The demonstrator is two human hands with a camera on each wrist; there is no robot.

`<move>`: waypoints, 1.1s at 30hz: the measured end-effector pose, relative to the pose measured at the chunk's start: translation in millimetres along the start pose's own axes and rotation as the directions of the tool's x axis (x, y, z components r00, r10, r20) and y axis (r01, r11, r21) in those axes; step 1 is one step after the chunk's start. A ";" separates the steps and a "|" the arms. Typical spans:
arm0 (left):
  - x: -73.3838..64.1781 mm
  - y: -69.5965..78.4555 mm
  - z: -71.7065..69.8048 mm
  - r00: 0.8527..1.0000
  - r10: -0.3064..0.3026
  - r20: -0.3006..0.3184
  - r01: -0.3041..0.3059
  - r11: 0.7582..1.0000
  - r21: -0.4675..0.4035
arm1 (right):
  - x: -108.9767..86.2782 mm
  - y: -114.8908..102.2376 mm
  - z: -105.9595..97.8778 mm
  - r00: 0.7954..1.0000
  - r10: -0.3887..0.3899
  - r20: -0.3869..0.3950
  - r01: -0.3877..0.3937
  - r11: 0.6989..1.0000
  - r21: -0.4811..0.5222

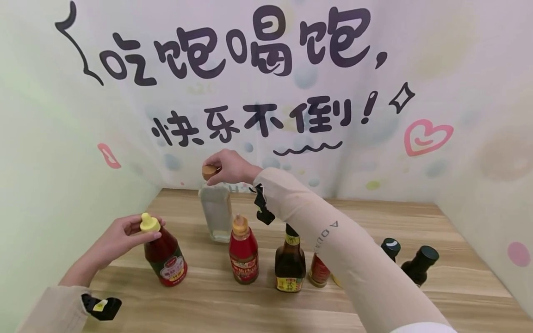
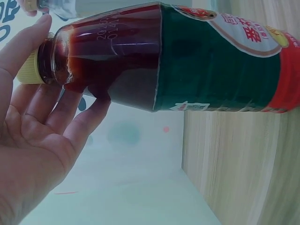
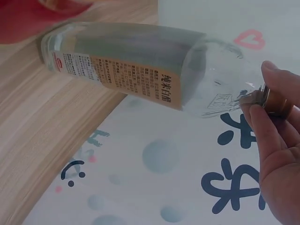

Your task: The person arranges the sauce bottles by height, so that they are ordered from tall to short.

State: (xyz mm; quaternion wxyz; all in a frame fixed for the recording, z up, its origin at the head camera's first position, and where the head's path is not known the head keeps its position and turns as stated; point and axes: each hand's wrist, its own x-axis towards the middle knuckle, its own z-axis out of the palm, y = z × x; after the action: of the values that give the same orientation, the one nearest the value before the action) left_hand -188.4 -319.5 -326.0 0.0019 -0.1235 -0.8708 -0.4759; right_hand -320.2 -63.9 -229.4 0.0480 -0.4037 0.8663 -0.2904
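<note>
My left hand (image 1: 125,233) holds a ketchup bottle (image 1: 166,259) at its neck, just under the yellow nozzle cap (image 1: 150,223). Dark red sauce shows through its glass, above a green and red label (image 2: 220,56). My right hand (image 1: 233,166) pinches the brown cap (image 1: 209,172) of a clear glass bottle of white vinegar (image 1: 216,210) toward the back. A tan printed label (image 3: 136,79) covers one side of the vinegar bottle. Between the two hands, nearer the front, stands a red sauce bottle (image 1: 244,254) with an orange nozzle.
Right of the red bottle are a dark soy sauce bottle (image 1: 290,266) and a red-labelled bottle (image 1: 319,270), partly behind the right sleeve (image 1: 333,236). Two dark-capped bottles, one at the far right (image 1: 418,266), stand beyond the arm. A printed cloth wall (image 1: 258,92) backs the wooden table (image 1: 200,305).
</note>
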 end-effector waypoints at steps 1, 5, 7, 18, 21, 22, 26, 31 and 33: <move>-0.2 -0.9 0.6 1.000 0.009 0.000 -0.009 1.000 -0.003 | 1.6 1.7 0.9 1.000 0.005 -0.005 -0.005 1.000 -0.003; -0.3 -3.4 1.6 1.000 0.022 -0.008 -0.022 1.000 -0.006 | 5.3 7.1 4.5 1.000 0.025 -0.020 -0.024 1.000 0.006; -0.5 -3.7 1.2 1.000 0.014 -0.007 -0.014 1.000 -0.005 | 6.5 8.7 5.9 0.999 0.029 -0.022 -0.028 0.999 0.019; 1.0 -5.2 -0.7 1.000 -0.004 -0.011 0.004 1.000 0.004 | 11.5 16.2 12.1 0.999 0.039 -0.008 -0.038 0.997 0.067; 1.2 -5.3 -1.3 1.000 0.007 -0.011 -0.007 1.000 0.009 | 11.9 17.8 12.8 0.999 0.038 -0.006 -0.038 0.997 0.061; 1.1 -5.1 -1.3 1.000 0.010 -0.011 -0.010 1.000 0.011 | 12.3 18.3 13.1 0.999 0.037 -0.005 -0.037 0.998 0.059; 0.4 -4.5 -0.1 1.000 0.023 -0.016 -0.023 1.000 0.009 | 13.4 18.8 14.3 0.999 0.039 0.001 -0.039 0.997 0.061; 0.6 -4.5 0.8 0.999 0.040 -0.016 -0.040 0.999 -0.015 | 15.7 18.9 15.0 0.999 0.039 0.000 -0.039 0.998 0.047; 0.5 -4.6 0.9 0.999 0.045 -0.016 -0.046 0.999 -0.019 | 16.4 18.9 14.8 0.999 0.035 0.004 -0.035 0.998 0.042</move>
State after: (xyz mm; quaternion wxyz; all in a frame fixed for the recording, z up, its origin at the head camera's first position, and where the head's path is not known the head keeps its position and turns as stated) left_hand -189.8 -321.0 -330.3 0.0182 -0.1396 -0.8630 -0.4851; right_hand -339.2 -73.1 -249.4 0.0630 -0.3878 0.8668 -0.3071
